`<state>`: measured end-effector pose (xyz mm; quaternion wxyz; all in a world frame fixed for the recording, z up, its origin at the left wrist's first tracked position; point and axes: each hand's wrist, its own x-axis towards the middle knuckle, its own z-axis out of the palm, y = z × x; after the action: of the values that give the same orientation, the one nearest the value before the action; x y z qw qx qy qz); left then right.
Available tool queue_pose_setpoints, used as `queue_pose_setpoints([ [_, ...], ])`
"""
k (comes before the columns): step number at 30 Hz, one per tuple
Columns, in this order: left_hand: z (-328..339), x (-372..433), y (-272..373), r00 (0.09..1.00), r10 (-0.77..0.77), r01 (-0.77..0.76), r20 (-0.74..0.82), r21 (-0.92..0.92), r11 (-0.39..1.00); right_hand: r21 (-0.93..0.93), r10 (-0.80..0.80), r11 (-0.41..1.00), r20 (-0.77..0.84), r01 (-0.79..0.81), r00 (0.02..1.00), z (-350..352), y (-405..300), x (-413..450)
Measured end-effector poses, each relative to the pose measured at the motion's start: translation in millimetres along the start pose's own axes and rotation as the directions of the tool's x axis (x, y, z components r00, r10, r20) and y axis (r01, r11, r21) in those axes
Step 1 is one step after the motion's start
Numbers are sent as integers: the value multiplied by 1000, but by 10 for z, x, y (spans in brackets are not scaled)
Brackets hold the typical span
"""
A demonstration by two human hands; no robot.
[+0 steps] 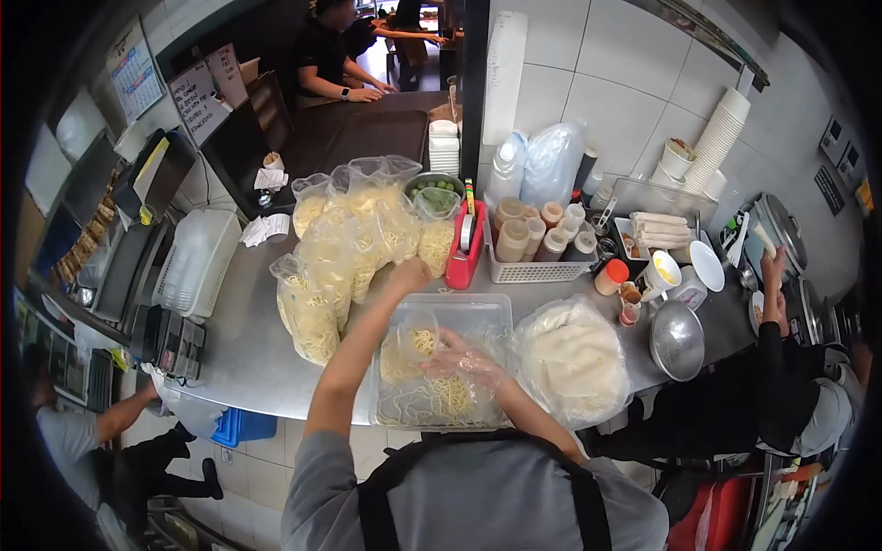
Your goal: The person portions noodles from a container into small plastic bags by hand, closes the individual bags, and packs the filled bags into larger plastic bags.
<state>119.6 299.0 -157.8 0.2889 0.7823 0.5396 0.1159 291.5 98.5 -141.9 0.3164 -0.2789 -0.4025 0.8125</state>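
Observation:
My left hand (411,277) is in front of the filled bags of yellow noodles (358,227), close to the red tape dispenser (466,248). Its fingers point away from me, and whether they grip anything is hidden. My right hand (465,359) wears a clear plastic glove. It holds the side of a clear plastic bag of noodles (420,339) above a clear rectangular tub (493,301). Loose yellow noodles (451,399) lie in the tub. Right of the tub sits a large clear bag (573,361) with pale, sheet-like contents.
A white basket of sauce bottles (541,274) stands behind the tub. To the right are a red-lidded jar (611,277) and a steel bowl (677,341). A bowl of green limes (433,186) sits behind the noodle bags. Co-workers stand at left, right and beyond the counter.

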Motion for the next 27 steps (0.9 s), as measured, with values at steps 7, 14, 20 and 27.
queue_pose_setpoints([
  [7,505,378,20,983,-169,180,-79,160,971,-31,-56,998,-37,55,998,8,47,15],
  [14,201,148,170,997,-74,72,-1,-175,982,-57,-11,998,-129,4,992,23,103,38],
  [20,-199,-367,699,946,321,-302,46,-234,924,59,-91,994,-68,95,994,77,185,94],
  [27,-749,-1492,1069,879,436,-373,-191,293,880,-54,-37,998,-105,31,994,127,-55,62],
])
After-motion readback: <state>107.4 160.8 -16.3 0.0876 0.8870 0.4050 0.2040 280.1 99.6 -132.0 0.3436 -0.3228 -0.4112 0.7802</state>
